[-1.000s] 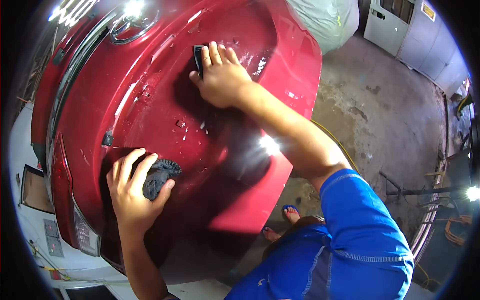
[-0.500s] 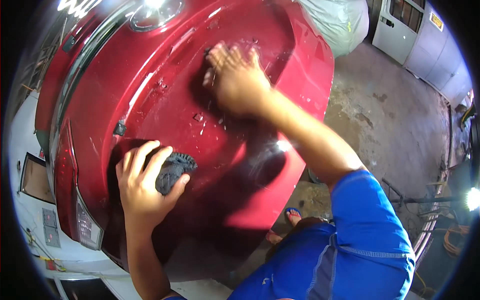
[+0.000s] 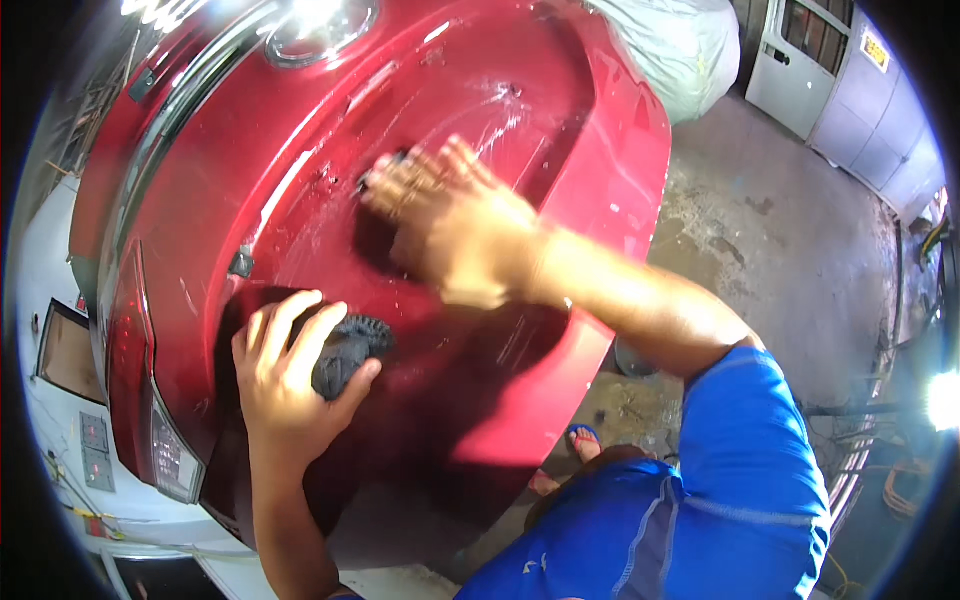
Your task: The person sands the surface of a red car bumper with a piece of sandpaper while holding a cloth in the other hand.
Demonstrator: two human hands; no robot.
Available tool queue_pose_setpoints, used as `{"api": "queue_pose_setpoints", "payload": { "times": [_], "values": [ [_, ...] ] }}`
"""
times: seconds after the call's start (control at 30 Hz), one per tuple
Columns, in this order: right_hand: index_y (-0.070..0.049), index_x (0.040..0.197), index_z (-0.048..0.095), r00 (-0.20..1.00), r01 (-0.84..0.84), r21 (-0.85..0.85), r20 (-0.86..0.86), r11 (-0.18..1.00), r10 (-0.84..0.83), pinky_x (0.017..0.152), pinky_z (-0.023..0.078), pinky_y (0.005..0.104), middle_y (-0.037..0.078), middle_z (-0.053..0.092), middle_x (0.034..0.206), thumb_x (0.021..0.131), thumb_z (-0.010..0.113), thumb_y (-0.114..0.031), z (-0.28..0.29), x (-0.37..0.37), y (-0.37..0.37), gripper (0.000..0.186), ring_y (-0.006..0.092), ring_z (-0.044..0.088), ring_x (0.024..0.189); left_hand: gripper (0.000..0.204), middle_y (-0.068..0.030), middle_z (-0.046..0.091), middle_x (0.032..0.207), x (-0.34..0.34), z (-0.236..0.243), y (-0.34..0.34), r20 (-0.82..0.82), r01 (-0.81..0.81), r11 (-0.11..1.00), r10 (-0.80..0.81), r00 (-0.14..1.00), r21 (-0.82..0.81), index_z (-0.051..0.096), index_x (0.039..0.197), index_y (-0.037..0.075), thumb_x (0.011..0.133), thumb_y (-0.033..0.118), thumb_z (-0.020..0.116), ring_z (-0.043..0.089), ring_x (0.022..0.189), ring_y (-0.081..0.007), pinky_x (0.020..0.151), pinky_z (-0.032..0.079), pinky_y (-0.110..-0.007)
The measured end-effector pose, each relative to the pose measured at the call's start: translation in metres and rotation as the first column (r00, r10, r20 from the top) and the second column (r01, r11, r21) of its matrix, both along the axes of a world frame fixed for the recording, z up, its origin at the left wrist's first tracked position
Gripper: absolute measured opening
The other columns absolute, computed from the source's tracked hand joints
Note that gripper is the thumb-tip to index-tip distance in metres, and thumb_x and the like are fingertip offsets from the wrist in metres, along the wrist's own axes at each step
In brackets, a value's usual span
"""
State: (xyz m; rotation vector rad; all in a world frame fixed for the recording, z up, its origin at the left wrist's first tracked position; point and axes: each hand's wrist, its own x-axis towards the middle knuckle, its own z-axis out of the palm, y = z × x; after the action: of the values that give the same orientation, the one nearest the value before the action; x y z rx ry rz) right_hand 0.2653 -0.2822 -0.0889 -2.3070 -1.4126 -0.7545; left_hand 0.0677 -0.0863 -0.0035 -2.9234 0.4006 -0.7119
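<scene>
A glossy red car body panel (image 3: 330, 240), wet-looking and streaked, fills the middle. My left hand (image 3: 285, 370) rests on its lower left, thumb and fingers curved around a bunched dark grey cloth (image 3: 345, 360) with a ribbed edge. Farther up the panel, my right hand (image 3: 455, 225) is pressed down with its fingers stretched forward, smeared by motion. Something dark (image 3: 400, 156) peeks out at those fingertips; what it is stays hidden under the hand. Between the hands and the car's edge sits a small black fitting (image 3: 241, 262).
A round chrome-rimmed fitting (image 3: 320, 30) is at the top, a tail light (image 3: 170, 450) at lower left. A pale covered bulky shape (image 3: 680, 50) stands beyond the panel. Grey doors (image 3: 840, 90) and a bright lamp (image 3: 943, 402) are on the right, above stained concrete floor (image 3: 770, 230).
My right hand has swept toward me and slightly left across the panel. The pale specks and flake near its path no longer show. My left hand stays put with the cloth.
</scene>
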Motion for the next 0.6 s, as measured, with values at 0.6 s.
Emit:
{"api": "queue_pose_setpoints", "payload": {
  "times": [0.6],
  "values": [
    [-0.005, 0.149, 0.062, 0.846, -0.516, 0.280, 0.018, 0.810, 0.533, 0.127, 0.033, 0.0556, 0.015, 0.060, 0.154, 0.091, 0.064, -0.018, 0.019, 0.044, -0.027, 0.059, 0.0360, 0.053, 0.146, 0.055, -0.0081, 0.070, 0.126, 0.002, -0.004, 0.005, 0.015, 0.011, 0.998, -0.010, 1.000, -0.061, 0.078, 0.119, 0.011, 0.075, 0.040, 0.090, 0.066, 0.112, -0.0333, 0.101, 0.046, -0.051]
  ]
}}
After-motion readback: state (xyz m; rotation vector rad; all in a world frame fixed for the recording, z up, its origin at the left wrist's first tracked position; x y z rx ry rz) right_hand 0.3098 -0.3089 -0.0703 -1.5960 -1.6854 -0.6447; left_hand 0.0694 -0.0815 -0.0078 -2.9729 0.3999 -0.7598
